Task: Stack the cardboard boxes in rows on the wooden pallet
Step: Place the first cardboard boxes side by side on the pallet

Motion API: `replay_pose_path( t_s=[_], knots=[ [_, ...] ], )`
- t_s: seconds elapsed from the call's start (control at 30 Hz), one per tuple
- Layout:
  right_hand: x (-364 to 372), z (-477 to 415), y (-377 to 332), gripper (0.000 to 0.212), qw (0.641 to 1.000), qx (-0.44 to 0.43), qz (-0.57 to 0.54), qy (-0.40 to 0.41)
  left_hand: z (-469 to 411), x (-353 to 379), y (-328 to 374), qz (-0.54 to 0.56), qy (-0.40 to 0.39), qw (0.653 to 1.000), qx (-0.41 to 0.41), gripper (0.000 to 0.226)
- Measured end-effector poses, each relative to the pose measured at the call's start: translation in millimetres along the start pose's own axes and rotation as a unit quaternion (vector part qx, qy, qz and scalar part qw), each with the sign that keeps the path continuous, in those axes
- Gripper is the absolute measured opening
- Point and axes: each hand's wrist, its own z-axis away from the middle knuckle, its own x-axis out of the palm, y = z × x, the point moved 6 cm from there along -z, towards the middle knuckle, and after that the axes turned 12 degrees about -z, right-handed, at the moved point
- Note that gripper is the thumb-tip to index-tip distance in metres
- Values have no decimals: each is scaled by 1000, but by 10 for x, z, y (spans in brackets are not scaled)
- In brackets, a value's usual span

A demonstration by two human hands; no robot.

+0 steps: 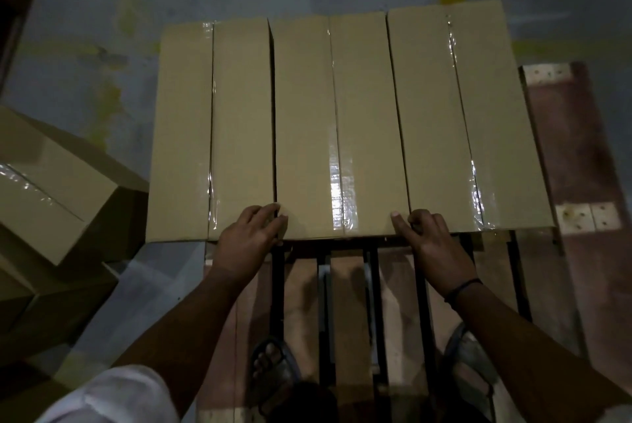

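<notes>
On the floor, left: spare boxes point(51, 190) wait.
Left hand point(251, 234): I pinch the middle box point(338, 122) at its near corner.
Box position: mid-row on the wooden pallet point(345, 303).
Right hand point(431, 241): pinching the other corner.
Risk: an uneven shove could skew it.
</notes>
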Motion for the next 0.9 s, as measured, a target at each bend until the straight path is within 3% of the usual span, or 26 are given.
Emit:
replay_pose_path(
  t_s=[0.9],
  knots=[
    [-75,-33,-10,86,1000,-5,-9,-3,7,68,-38,24,0,999,-35,52]
  ],
)
